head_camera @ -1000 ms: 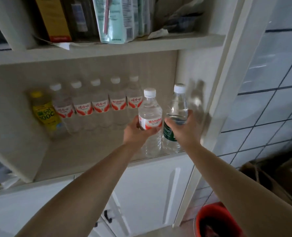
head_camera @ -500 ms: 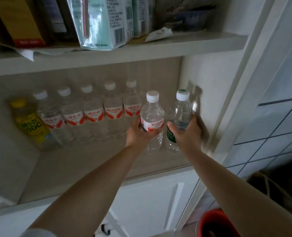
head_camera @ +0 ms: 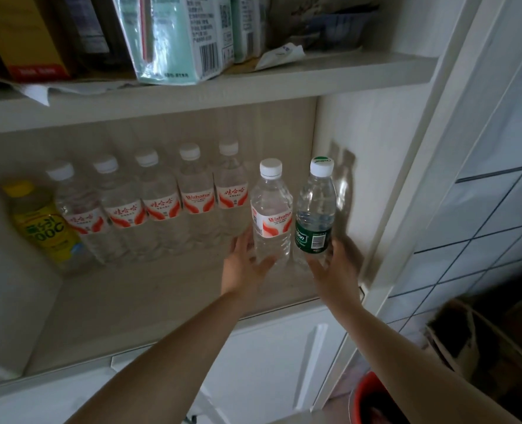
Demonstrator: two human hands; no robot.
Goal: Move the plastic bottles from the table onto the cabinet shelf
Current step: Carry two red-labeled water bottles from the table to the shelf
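Two plastic bottles stand upright at the right end of the open cabinet shelf (head_camera: 162,301). My left hand (head_camera: 246,267) curls round the base of the clear bottle with the red-and-white label (head_camera: 272,215). Touching its right side is the bottle with the dark green label (head_camera: 314,218), and my right hand (head_camera: 337,264) curls round its lower part, close to the cabinet's right wall. Left of them, a row of several red-labelled water bottles (head_camera: 159,206) lines the back of the shelf. A yellow drink bottle (head_camera: 44,228) ends the row on the far left.
The upper shelf (head_camera: 253,87) hangs just above the bottle caps and carries a teal carton (head_camera: 177,35) and boxes. White cabinet doors (head_camera: 269,362) are below. A red bucket (head_camera: 373,402) and a cardboard box (head_camera: 480,341) sit on the floor at the right, by the tiled wall.
Both hands carried their bottles deeper into the shelf and set them beside the row. The hands have slid from the labels down to the bottle bases.
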